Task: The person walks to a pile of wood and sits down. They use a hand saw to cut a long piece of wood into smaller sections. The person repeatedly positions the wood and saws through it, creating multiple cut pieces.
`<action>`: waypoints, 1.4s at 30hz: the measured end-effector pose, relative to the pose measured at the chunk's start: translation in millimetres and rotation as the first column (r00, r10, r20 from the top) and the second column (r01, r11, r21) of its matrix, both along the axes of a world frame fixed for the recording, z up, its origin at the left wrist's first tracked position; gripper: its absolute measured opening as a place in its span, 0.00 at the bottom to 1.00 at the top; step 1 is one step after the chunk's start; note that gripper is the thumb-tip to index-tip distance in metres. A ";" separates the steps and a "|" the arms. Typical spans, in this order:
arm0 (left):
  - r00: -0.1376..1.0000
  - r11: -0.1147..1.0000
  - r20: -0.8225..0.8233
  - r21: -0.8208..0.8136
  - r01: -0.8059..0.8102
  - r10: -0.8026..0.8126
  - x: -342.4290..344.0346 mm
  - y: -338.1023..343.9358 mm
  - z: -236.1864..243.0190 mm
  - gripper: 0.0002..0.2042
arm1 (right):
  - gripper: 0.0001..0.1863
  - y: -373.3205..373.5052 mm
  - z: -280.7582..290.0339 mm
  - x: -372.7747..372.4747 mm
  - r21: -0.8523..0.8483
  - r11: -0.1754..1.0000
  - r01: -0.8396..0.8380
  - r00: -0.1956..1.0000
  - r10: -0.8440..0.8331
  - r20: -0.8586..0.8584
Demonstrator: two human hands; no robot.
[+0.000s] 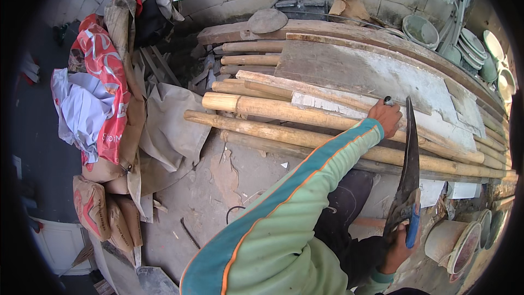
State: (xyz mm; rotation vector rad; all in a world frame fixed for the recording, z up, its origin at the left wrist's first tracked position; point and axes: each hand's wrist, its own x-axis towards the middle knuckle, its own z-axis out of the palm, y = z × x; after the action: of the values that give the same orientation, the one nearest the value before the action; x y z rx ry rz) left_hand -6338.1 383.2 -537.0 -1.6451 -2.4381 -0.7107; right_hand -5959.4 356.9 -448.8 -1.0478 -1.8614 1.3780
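My left hand (385, 118) is closed over the bamboo poles near the middle of the stack. A short dark cylinder with a pale rim (388, 100), perhaps a marker, pokes out of its fist. At the lower right, my right hand (399, 250) grips the black and blue handle of a hand saw (409, 158). The saw's dark blade points away from me, upright in the view, just right of my left hand and across the poles. I cannot tell whether it touches them. A thick bamboo pole (273, 108) and a thinner bamboo pole (256, 130) run left to right below my left hand.
Worn boards (338, 68) lie on the stack behind the poles. Paper sacks (91, 207) and a red and white plastic sheet (109, 87) are piled at left. Buckets (464, 248) stand at lower right, more basins (420, 31) at far right. A block wall rises behind.
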 end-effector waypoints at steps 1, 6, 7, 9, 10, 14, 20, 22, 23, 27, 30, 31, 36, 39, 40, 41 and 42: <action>1.000 1.000 0.003 -0.006 -0.026 0.026 -1.5 3.0 0.5 0.14 | 0.33 12.6 3.4 -31.8 -0.079 0.997 -0.003 1.000 0.003 -0.003; 0.996 0.997 0.069 -0.060 -0.052 0.056 -2.4 -0.3 8.9 0.14 | 0.27 17.6 13.1 -40.0 -0.110 0.994 -0.010 1.000 0.013 0.027; 0.998 0.999 0.051 -0.013 -0.046 0.047 -7.2 -0.3 1.4 0.14 | 0.27 7.9 1.4 -6.7 -0.053 0.999 -0.002 1.000 0.003 0.014; 0.999 0.999 0.050 -0.032 -0.002 0.004 -0.2 5.9 9.0 0.14 | 0.27 -21.7 24.2 27.6 0.152 0.988 0.020 1.000 -0.019 -0.007; 0.999 0.996 0.003 0.080 0.039 -0.039 3.3 5.0 8.5 0.13 | 0.26 -33.4 38.3 36.5 0.195 0.980 0.030 1.000 -0.030 0.000; 1.000 1.000 0.005 -0.031 0.000 0.000 -1.7 -1.6 7.9 0.15 | 0.20 1.3 32.0 -64.3 -0.265 0.964 0.036 0.987 -0.076 -0.143; 1.000 0.993 0.011 -0.117 -0.004 0.006 0.8 -3.6 11.3 0.15 | 0.29 -16.7 31.9 -3.2 -0.059 0.998 -0.002 0.998 0.006 0.063; 1.000 0.998 -0.003 -0.061 -0.014 0.014 -2.0 1.4 14.1 0.14 | 0.34 -36.0 54.9 26.7 0.069 0.997 -0.021 0.997 0.015 0.075; 1.000 0.998 -0.002 -0.055 -0.008 0.007 2.0 1.2 16.1 0.15 | 0.36 -47.3 63.8 25.0 0.063 0.998 0.005 1.000 -0.006 0.028; 1.000 0.999 0.001 -0.046 0.020 -0.020 6.2 0.7 16.4 0.15 | 0.23 -1.1 35.6 -51.1 -0.331 0.941 0.074 0.997 -0.081 -0.007; 1.000 0.989 0.010 -0.150 -0.015 0.017 -2.0 -2.6 11.9 0.15 | 0.18 14.4 30.7 -84.7 -0.175 0.984 0.033 0.998 -0.043 -0.052; 0.999 0.993 0.009 -0.116 -0.035 0.037 -7.8 1.3 11.5 0.15 | 0.22 9.9 32.1 -72.8 -0.185 0.982 0.028 0.999 -0.035 -0.034; 0.999 0.997 0.038 -0.077 -0.019 0.022 -3.5 2.8 16.4 0.15 | 0.32 -38.6 41.6 45.0 0.250 0.966 -0.068 0.997 0.060 0.040; 0.999 0.998 0.027 -0.051 0.021 -0.020 2.4 2.5 14.9 0.14 | 0.28 -17.3 31.7 -31.3 -0.094 0.994 0.054 0.995 -0.061 -0.074; 0.999 0.997 0.032 -0.083 0.006 -0.003 -1.0 3.7 13.5 0.14 | 0.27 0.8 21.2 -69.3 -0.158 0.986 0.057 0.990 -0.077 -0.121; 0.999 0.993 0.040 -0.114 -0.018 0.022 -4.5 3.9 13.9 0.14 | 0.27 5.8 20.9 -75.9 -0.148 0.988 0.046 0.991 -0.064 -0.120; 0.998 0.989 0.048 -0.145 -0.041 0.049 -7.8 3.9 13.8 0.14 | 0.26 10.0 21.4 -81.3 -0.139 0.990 0.034 0.992 -0.050 -0.118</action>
State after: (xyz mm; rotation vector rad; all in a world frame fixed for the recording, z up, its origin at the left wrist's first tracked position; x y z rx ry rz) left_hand -6345.9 387.1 -523.3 -1.6335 -2.6103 -0.5895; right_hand -6040.7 367.0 -427.4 -1.0399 -1.6682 1.5273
